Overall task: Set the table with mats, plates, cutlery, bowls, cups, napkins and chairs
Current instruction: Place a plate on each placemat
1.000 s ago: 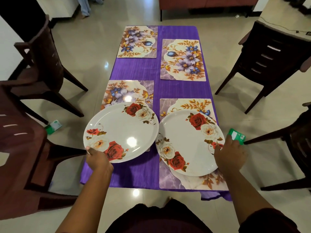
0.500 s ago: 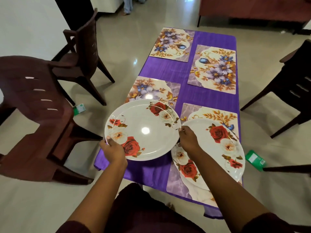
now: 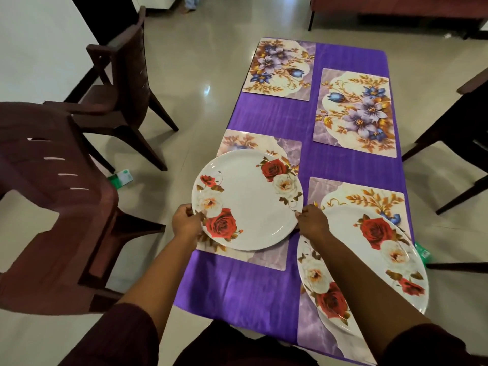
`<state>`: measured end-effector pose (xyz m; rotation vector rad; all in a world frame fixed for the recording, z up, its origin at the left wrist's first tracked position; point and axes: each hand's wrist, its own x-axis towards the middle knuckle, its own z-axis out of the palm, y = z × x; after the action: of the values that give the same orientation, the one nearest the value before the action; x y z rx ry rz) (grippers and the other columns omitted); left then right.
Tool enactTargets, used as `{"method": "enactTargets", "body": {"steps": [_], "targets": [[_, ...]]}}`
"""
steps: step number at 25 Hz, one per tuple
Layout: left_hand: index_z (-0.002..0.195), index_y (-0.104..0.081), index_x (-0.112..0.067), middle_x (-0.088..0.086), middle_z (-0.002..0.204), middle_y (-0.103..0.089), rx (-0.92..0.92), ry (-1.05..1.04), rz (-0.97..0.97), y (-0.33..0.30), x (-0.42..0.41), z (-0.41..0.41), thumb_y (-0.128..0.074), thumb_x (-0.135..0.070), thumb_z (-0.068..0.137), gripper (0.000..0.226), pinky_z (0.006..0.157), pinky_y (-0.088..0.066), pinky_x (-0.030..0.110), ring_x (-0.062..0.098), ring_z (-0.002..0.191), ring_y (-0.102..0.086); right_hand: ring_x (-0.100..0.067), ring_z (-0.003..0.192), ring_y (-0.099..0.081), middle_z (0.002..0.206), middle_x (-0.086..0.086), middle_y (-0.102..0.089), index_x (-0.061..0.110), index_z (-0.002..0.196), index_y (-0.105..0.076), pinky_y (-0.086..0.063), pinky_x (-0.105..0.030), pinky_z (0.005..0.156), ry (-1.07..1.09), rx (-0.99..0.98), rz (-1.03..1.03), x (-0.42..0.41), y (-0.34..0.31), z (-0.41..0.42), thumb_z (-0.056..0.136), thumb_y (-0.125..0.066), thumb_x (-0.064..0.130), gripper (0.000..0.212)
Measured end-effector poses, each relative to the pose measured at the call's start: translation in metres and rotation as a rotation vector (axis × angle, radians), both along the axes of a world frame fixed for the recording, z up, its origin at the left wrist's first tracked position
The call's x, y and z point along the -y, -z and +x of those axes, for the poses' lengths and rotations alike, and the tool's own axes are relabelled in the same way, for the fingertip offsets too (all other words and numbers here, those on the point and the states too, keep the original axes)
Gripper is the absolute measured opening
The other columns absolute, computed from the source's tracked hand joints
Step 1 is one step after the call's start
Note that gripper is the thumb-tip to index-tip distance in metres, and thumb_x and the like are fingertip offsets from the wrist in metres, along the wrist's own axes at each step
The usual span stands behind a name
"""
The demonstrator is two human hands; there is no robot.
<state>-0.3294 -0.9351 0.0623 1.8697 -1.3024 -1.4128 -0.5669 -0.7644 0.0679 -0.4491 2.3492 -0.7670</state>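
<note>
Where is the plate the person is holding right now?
In the head view, the held plate sits left of centre, over the near-left mat, gripped by the left hand and right hand, beside the second plate.

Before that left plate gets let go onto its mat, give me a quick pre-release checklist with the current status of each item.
1. Both hands on the plate: ok. Left hand and right hand grip opposite rims of the rose plate.
2. Plate over its mat: ok. It sits above the near-left mat, overhanging the mat's left edge slightly.
3. Plate resting flat on the mat: cannot tell.
4. Near-right setting done: ok. The second plate lies on its mat.
5. Far mats free for plates: ok. The far-left mat and far-right mat carry nothing.
6. Chairs pushed in: not ok. The left chair stands away from the table.
</note>
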Motion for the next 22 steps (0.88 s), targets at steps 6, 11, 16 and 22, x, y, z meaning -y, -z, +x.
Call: {"method": "enactTargets", "body": {"steps": [6, 11, 16, 22], "targets": [[0.109, -0.065, -0.012, 0.004, 0.115, -0.065, 0.160, 0.138, -0.068, 0.014, 0.026, -0.012, -0.076, -0.021, 0.082, 0.030, 0.092, -0.052, 0.047, 0.025, 0.105, -0.062, -0.030, 0.103, -0.060, 0.111, -0.014, -0.065, 0.001, 0.112, -0.059, -0.045, -0.032, 0.084, -0.026, -0.056, 0.083, 0.018, 0.005, -0.010, 0.097, -0.056, 0.021, 0.025], [0.105, -0.066, -0.013, 0.005, 0.106, -0.069, 0.152, 0.149, -0.007, 0.027, 0.036, -0.010, -0.074, -0.021, 0.085, 0.024, 0.086, -0.056, 0.049, 0.027, 0.095, -0.067, -0.030, 0.091, -0.067, 0.101, -0.016, -0.067, 0.003, 0.099, -0.060, -0.057, -0.040, 0.082, -0.054, -0.020, 0.076, 0.032, 0.011, -0.016, 0.091, -0.065, 0.015, 0.016], [0.109, -0.066, -0.011, 0.007, 0.106, -0.070, 0.213, 0.243, -0.053, 0.032, 0.037, -0.002, -0.073, -0.018, 0.085, 0.026, 0.087, -0.055, 0.049, 0.027, 0.094, -0.067, -0.031, 0.101, -0.063, 0.109, -0.017, -0.068, -0.001, 0.108, -0.065, -0.049, -0.032, 0.087, -0.138, -0.193, 0.154, 0.023, 0.012, -0.019, 0.092, -0.057, 0.004, 0.019], [0.123, -0.058, -0.013, 0.009, 0.119, -0.065, 0.293, 0.381, -0.154, 0.025, 0.034, -0.007, -0.065, -0.029, 0.091, 0.036, 0.091, -0.053, 0.049, 0.031, 0.107, -0.063, -0.032, 0.105, -0.063, 0.110, -0.014, -0.067, 0.001, 0.112, -0.058, -0.049, -0.037, 0.088, -0.131, -0.136, 0.125, 0.036, 0.015, -0.017, 0.091, -0.064, 0.021, 0.029]]}}
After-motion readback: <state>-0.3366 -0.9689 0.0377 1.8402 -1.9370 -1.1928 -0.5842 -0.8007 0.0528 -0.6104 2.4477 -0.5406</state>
